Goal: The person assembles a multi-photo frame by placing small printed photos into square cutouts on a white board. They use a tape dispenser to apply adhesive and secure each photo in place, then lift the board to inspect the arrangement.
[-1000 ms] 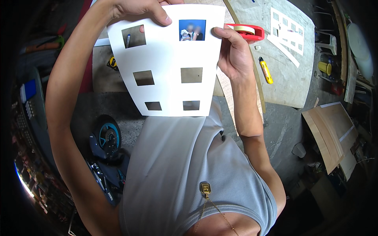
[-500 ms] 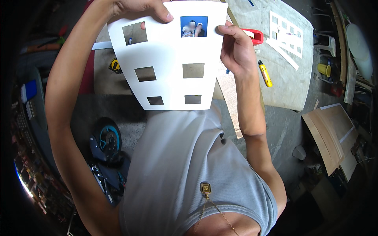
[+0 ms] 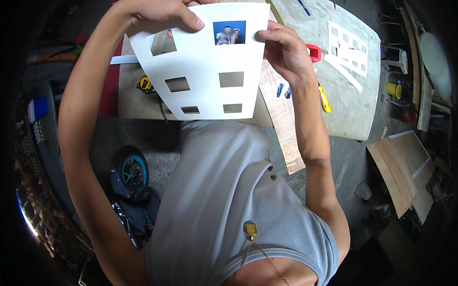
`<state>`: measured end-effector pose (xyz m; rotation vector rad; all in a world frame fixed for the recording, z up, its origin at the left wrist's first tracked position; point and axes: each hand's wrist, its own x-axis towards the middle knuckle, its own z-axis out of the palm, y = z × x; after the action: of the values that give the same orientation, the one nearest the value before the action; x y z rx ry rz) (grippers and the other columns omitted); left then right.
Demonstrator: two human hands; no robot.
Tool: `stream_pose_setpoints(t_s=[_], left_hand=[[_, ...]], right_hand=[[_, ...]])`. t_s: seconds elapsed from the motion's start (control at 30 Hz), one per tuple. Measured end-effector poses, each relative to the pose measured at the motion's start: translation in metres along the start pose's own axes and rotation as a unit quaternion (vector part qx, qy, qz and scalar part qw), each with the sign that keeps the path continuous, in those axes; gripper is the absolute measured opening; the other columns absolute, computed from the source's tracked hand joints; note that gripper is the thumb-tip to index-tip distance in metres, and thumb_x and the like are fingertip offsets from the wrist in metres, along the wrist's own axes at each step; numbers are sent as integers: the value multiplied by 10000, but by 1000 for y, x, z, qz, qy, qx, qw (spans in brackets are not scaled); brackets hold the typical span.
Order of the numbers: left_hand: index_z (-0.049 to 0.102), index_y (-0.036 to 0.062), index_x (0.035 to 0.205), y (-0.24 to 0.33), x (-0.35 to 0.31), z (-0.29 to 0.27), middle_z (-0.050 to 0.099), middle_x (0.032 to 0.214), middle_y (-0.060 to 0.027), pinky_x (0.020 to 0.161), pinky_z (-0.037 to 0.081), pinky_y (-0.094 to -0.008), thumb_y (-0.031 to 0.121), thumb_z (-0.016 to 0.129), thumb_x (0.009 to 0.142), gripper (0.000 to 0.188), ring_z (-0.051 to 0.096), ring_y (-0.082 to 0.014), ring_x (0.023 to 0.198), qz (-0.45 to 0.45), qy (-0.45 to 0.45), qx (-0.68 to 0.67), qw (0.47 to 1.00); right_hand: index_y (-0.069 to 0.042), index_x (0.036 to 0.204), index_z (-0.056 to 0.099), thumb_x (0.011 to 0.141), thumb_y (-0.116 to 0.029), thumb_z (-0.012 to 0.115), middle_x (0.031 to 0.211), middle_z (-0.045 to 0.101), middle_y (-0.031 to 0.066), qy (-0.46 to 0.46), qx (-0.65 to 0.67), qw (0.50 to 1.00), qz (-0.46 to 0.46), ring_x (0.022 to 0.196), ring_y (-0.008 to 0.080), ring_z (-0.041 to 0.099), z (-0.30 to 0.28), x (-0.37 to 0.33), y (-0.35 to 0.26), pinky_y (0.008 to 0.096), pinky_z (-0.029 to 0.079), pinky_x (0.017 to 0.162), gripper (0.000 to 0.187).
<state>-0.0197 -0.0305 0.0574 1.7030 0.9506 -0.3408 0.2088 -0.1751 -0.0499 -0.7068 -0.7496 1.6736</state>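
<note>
Up in front of me is a white sheet (image 3: 205,66) with several rectangular cut-out windows, its lower edge near my shirt. A photo with a blue background (image 3: 238,25) fills its upper right window; the other windows show the table through them. My left hand (image 3: 164,15) grips the upper left part, thumb on the face, other fingers mostly behind. My right hand (image 3: 288,51) pinches the right edge beside the photo, thumb in front. Beyond the right hand, a red tape dispenser (image 3: 314,53) is partly covered. A yellow utility knife (image 3: 325,100) lies by my right wrist.
The table (image 3: 341,117) also bears another white windowed sheet (image 3: 347,31), a white strip (image 3: 346,74), small blue pieces (image 3: 284,90) and a tape measure (image 3: 144,85). A wooden strip (image 3: 281,128) overhangs its near edge. A motorbike wheel (image 3: 134,169) stands lower left; boards (image 3: 398,174) lean right.
The sheet's lower edge has risen a little and the sheet has shifted slightly left, both hands still on it. Small blue pieces on the table have come into fuller view.
</note>
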Motion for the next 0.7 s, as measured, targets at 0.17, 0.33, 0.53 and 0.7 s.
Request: stream_pose_setpoints(t_s=[0.17, 0.33, 0.53, 0.7], left_hand=[[667, -13, 1100, -3, 8, -1, 700, 951, -49, 771, 530, -256, -26, 721, 794, 311, 640, -133, 859, 25, -11, -6, 1000], [671, -24, 1095, -32, 37, -12, 707, 969, -72, 786, 553, -269, -43, 732, 773, 328, 660, -149, 880, 42, -39, -69, 996], [665, -28, 1132, -60, 63, -14, 714, 1000, -99, 802, 565, -292, -46, 739, 763, 377, 674, -177, 906, 21, -42, -105, 993], [652, -26, 1169, -59, 66, -2, 703, 1052, -114, 861, 549, -318, 0, 757, 768, 416, 653, -206, 985, 2, -28, -22, 999]], right_hand=[[85, 1075, 671, 850, -58, 640, 1026, 695, 125, 0, -10, 1000, 18, 982, 183, 640, -5, 7, -2, 331, 458, 982, 268], [80, 1059, 680, 839, -38, 644, 1030, 699, 128, -15, 34, 999, 40, 953, 183, 654, -26, 24, 11, 313, 494, 940, 252], [90, 1067, 674, 840, -26, 634, 1033, 698, 142, 7, 34, 998, 58, 946, 189, 667, -36, 33, 26, 307, 524, 921, 258], [108, 1087, 659, 848, -22, 624, 1043, 693, 157, 21, 44, 997, 63, 951, 196, 670, -41, 23, 36, 312, 527, 926, 274]])
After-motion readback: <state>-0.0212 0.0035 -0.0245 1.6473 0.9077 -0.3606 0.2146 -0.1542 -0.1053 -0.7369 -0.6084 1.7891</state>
